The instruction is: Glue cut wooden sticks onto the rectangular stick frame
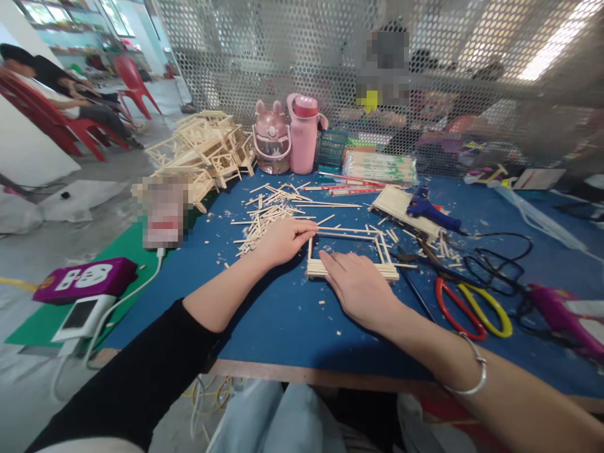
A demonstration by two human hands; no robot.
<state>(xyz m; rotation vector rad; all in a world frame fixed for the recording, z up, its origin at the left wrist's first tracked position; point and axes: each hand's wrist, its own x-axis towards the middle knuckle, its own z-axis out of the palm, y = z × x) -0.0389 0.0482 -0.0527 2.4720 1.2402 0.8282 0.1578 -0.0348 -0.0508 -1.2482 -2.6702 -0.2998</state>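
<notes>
A small rectangular frame of thin wooden sticks [387, 272] lies on the blue table before me. My left hand [283, 240] has thumb and fingertips pinched together at its far left corner; a tiny piece between them could be hidden. Across the near side, a row of sticks laid together, my right hand [361, 289] is curled over and holds the frame down. Its fingertips are partly hidden. Loose short sticks [268, 220] are heaped just beyond my left hand. Right of the frame, a blue glue gun [434, 212] rests on a flat stick panel [394, 204].
Pliers with red and yellow handles [460, 308] and a black cable [495, 264] lie at right. Stick-built models [207, 151] are piled at back left, beside a pink bottle [303, 135]. A perforated metal screen [264, 50] stands behind. A power bank [85, 318] sits at left.
</notes>
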